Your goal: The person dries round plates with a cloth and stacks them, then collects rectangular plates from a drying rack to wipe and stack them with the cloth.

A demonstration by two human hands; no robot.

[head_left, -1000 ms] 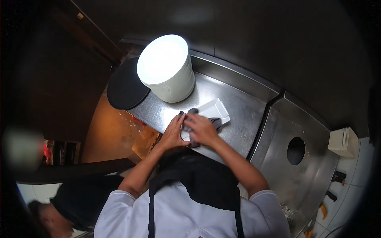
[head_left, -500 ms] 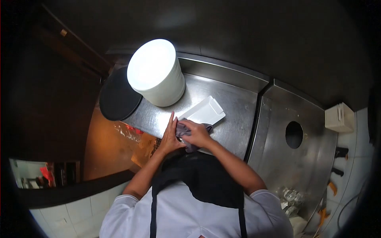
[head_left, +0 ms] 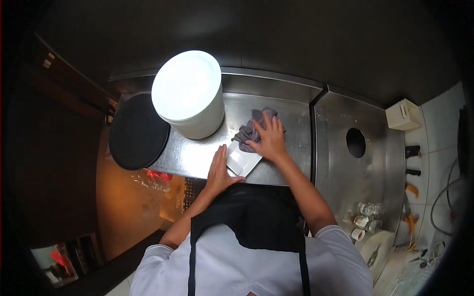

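Note:
A white rectangular dish [head_left: 243, 160] lies on the steel counter in front of me. A crumpled grey cloth [head_left: 250, 133] covers its far part. My right hand [head_left: 269, 135] presses on the cloth, fingers spread over it. At the dish's near left corner rests my left hand [head_left: 219, 172], its thumb apart from the fingers and touching the dish's near edge. Just beyond the hands stands a tall stack of white round plates [head_left: 197, 113].
Black round trays [head_left: 138, 132] lie left of the plates. Right of the counter is a steel surface [head_left: 340, 182] with a round hole [head_left: 355, 142]. A white holder [head_left: 403, 115], knives [head_left: 413, 151] and glass jars [head_left: 370, 217] are at the right.
My right hand has moved away from my body with the cloth, to the dish's far part. The near part of the dish is now uncovered. The camera view has shifted.

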